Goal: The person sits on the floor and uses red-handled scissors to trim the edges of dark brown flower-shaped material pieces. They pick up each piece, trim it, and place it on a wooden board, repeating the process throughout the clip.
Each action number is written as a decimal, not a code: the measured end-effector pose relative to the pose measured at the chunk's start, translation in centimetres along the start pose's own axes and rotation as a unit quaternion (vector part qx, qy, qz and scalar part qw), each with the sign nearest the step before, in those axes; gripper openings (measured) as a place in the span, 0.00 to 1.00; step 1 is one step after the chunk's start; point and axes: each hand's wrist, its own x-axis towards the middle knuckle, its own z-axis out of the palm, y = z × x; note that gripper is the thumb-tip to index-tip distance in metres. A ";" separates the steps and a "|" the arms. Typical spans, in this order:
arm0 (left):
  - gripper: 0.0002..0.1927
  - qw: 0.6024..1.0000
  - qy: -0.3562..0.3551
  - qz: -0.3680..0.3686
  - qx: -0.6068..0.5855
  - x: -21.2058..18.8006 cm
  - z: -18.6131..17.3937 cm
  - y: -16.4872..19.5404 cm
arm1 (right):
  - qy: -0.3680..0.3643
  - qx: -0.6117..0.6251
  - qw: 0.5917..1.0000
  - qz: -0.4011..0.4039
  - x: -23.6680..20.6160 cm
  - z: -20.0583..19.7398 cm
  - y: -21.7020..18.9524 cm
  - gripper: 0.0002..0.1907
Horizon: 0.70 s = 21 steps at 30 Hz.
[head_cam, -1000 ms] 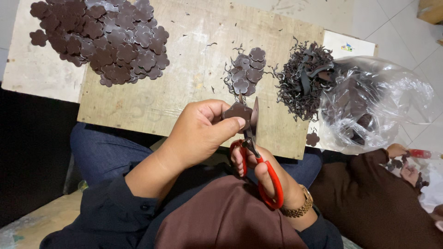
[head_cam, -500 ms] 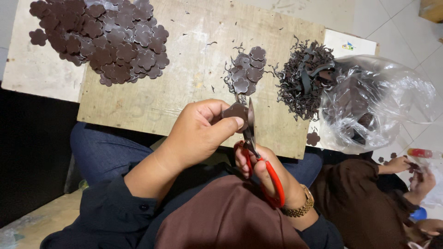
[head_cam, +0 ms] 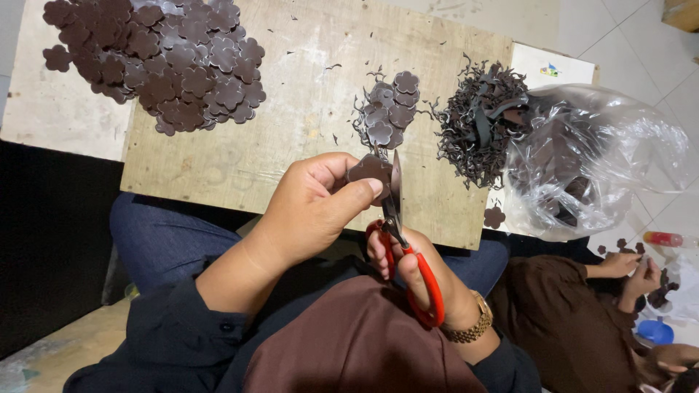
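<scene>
My left hand [head_cam: 313, 207] pinches a dark brown flower-shaped piece [head_cam: 368, 169] between thumb and fingers, just above the near edge of the wooden board [head_cam: 306, 109]. My right hand [head_cam: 411, 273] grips red-handled scissors [head_cam: 408, 247], whose blades point up and touch the right edge of that piece. A small pile of trimmed flower pieces [head_cam: 386, 113] lies on the board right behind the blades. A large heap of the same brown flower pieces [head_cam: 156, 58] covers the far left of the board.
A tangle of dark trimmings [head_cam: 480, 120] lies at the board's right edge, next to a clear plastic bag [head_cam: 590, 160] holding more brown pieces. One loose flower piece [head_cam: 494, 217] lies under the bag. Another person's hands [head_cam: 626, 266] work at the lower right on the tiled floor.
My hands stay almost in place, with the scissors still at the piece. The other person's hands at the right have shifted upward and closer together.
</scene>
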 end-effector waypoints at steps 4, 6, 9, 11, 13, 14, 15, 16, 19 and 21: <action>0.07 1.000 -0.001 0.008 -0.010 0.0 0.0 0.1 | 0.012 -0.005 1.000 0.006 -0.1 -0.2 0.4 0.43; 0.06 1.000 0.003 0.009 0.001 -0.1 0.0 0.2 | 0.012 -0.002 1.000 0.012 -0.1 -0.2 0.4 0.43; 0.06 0.999 0.010 0.009 0.035 -0.2 -0.2 0.3 | 0.010 -0.015 1.000 0.009 -0.2 -0.3 0.2 0.43; 0.06 0.998 0.011 0.010 0.056 -0.2 -0.4 0.4 | 0.002 -0.042 0.999 0.002 -0.3 -0.5 0.1 0.42; 0.06 0.997 0.014 -0.006 0.073 -0.2 -0.6 0.6 | -0.003 -0.047 0.999 0.000 -0.4 -0.7 0.1 0.42; 0.06 0.997 0.017 -0.014 0.081 -0.3 -0.7 0.7 | -0.005 -0.037 0.999 0.003 -0.4 -0.7 0.2 0.41; 0.06 0.997 0.017 -0.016 0.080 -0.3 -0.8 0.8 | -0.007 -0.027 1.000 0.007 -0.4 -0.7 0.3 0.41; 0.06 0.997 0.018 -0.018 0.079 -0.3 -0.8 0.8 | -0.009 -0.020 1.000 0.012 -0.5 -0.8 0.4 0.40; 0.05 0.997 0.024 -0.025 0.070 -0.3 -0.8 0.9 | -0.012 -0.006 1.000 0.020 -0.4 -0.9 0.6 0.38; 0.05 0.997 0.026 -0.027 0.064 -0.2 -0.7 1.0 | -0.013 -0.002 1.000 0.022 -0.4 -0.9 0.5 0.38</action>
